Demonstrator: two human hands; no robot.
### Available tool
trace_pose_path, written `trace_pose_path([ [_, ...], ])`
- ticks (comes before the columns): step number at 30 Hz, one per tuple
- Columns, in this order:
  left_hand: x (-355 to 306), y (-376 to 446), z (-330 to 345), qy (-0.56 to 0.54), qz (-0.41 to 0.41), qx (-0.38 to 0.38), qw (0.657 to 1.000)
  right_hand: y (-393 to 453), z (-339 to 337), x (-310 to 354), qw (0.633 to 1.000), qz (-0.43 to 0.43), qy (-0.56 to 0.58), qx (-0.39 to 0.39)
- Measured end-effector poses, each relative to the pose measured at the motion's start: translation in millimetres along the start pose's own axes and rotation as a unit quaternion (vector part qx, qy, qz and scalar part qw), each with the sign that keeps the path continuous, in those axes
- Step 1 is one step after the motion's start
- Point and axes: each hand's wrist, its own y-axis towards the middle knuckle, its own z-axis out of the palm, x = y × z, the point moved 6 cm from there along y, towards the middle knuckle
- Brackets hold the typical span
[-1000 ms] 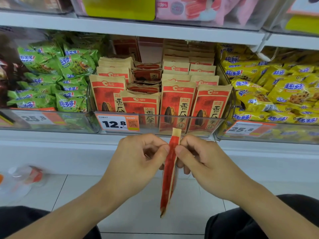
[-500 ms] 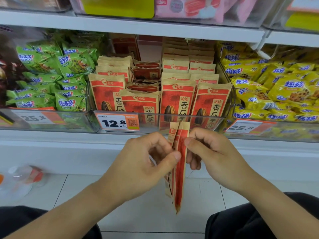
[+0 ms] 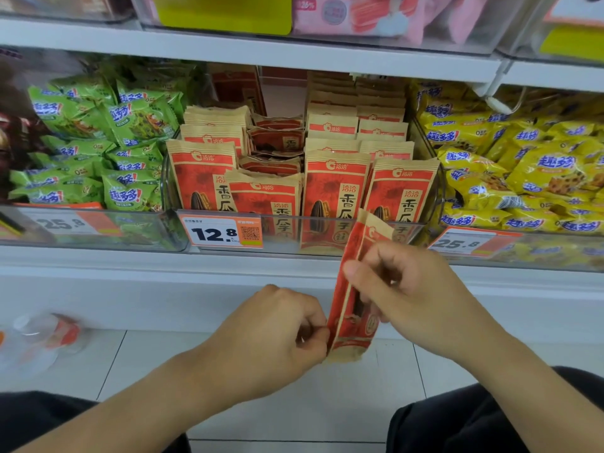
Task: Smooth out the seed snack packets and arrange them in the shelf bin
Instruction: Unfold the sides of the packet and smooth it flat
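Observation:
A red and tan seed packet (image 3: 354, 289) hangs upright in front of the shelf, seen almost edge-on. My right hand (image 3: 411, 299) grips its upper half, thumb on the near side and fingers behind. My left hand (image 3: 277, 325) pinches the packet's lower left edge. Behind them the clear shelf bin (image 3: 327, 230) holds several rows of the same seed packets (image 3: 333, 188); most stand upright, while those in the second column from the left lie slumped and flat.
Green snack bags (image 3: 108, 148) fill the bin to the left, yellow ones (image 3: 523, 171) the bin to the right. A price tag (image 3: 222, 232) reading 12.8 hangs on the bin front. A plastic bottle (image 3: 42, 338) lies on the tiled floor at left.
The packet has shifted to the right and turned slightly to show its face. My left hand slid down from the packet's top to its lower edge; my right hand stayed near the top.

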Motion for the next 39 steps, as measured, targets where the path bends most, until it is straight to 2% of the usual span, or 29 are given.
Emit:
trace_pose_path([
  [2,1,0,0,-0.053,-0.012,0.007,0.999,-7,7,2,0.992,0.041,-0.097,0.067],
  [4,0,0,2,-0.071,-0.013,0.016,0.997,-14,15,-3,0.976,0.098,-0.135,0.137],
  [7,1,0,5,-0.087,-0.014,0.023,0.996,-18,20,-12,0.966,0.144,-0.076,0.200],
  [12,2,0,7,-0.110,-0.016,0.028,0.993,-17,20,-17,0.952,0.144,-0.004,0.269],
  [19,6,3,11,-0.118,-0.008,0.056,0.991,-15,21,-21,0.954,0.123,-0.010,0.274],
  [21,11,4,11,-0.130,-0.005,0.042,0.991,-15,21,-19,0.955,0.113,-0.011,0.273],
  [23,13,5,11,-0.170,-0.018,0.022,0.985,-16,21,-15,0.957,0.101,-0.006,0.272],
  [27,9,7,15,-0.335,-0.069,0.052,0.938,-19,32,-2,0.961,0.054,-0.032,0.268],
  [30,8,8,15,-0.312,-0.052,0.042,0.948,-22,41,6,0.960,-0.004,-0.060,0.273],
  [34,19,10,17,-0.302,-0.086,-0.003,0.949,-15,26,-7,0.962,0.046,-0.108,0.248],
  [37,24,11,13,-0.302,-0.099,-0.032,0.947,-4,2,-23,0.972,0.098,-0.125,0.175],
  [39,25,12,9,-0.315,-0.101,-0.044,0.943,1,-8,-30,0.980,0.106,-0.096,0.136],
])
